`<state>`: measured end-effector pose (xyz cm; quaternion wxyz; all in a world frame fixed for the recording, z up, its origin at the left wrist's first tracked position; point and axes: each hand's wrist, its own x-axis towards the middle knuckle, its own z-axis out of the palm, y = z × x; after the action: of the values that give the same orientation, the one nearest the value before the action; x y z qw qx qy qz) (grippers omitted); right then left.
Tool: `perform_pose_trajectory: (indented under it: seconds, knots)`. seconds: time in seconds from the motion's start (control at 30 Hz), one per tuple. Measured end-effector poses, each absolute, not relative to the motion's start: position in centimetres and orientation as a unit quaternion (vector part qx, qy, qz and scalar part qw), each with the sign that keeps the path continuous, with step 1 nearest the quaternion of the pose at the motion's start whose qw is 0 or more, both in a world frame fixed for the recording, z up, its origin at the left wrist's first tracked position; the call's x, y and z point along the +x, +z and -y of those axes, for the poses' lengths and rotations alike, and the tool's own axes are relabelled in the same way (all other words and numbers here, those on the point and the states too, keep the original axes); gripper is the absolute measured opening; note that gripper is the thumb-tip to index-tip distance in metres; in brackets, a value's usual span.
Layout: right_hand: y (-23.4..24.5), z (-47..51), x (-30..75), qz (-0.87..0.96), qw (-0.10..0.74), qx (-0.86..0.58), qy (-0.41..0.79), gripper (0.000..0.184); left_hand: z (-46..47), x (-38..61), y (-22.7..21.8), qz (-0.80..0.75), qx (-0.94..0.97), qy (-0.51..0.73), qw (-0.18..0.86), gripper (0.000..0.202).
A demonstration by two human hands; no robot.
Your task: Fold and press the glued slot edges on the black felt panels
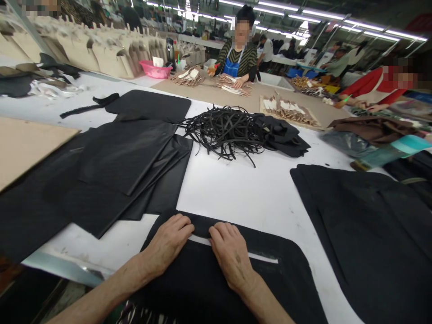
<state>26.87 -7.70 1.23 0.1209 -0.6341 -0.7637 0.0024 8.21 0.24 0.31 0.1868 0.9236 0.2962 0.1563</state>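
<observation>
Directly in front of me lies a black panel with rounded corners, its near part over the table's edge. A narrow slot runs across it, showing white. My left hand is closed on the panel's material at the slot's left part, fingers curled and thumb pressed in. Just to its right my right hand grips the same material, knuckles up. Between the two hands the material along the slot's upper edge looks lifted or folded. The fingertips are partly hidden.
Stacked black sheets lie left, larger black panels right. Beyond are a heap of thin black strips, a teal bottle on its side and a pink basin. Co-workers handle pieces across the table.
</observation>
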Motion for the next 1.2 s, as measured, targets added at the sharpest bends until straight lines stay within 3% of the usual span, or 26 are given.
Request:
perform_pose_trajectory:
  seconds: [0.37,0.63,0.93,1.2]
  knots:
    - [2.0,11.3,32.1,0.688,0.162,-0.702,0.083,0.013,-0.9,8.6,0.9,-0.306,0.919,0.130,0.210,0.020]
    - [1.6,11.6,32.3,0.665,0.171,-0.725,0.048,0.022,-0.5,8.8,1.1,-0.315,0.917,0.143,0.200,0.021]
    - [1.4,11.1,31.6,0.647,0.101,-0.755,0.020,0.022,0.8,10.2,1.5,-0.389,0.915,0.054,0.088,0.019]
    - [1.6,10.6,31.7,0.635,0.069,-0.769,0.019,0.021,0.7,10.9,2.4,-0.433,0.891,0.034,0.132,0.018]
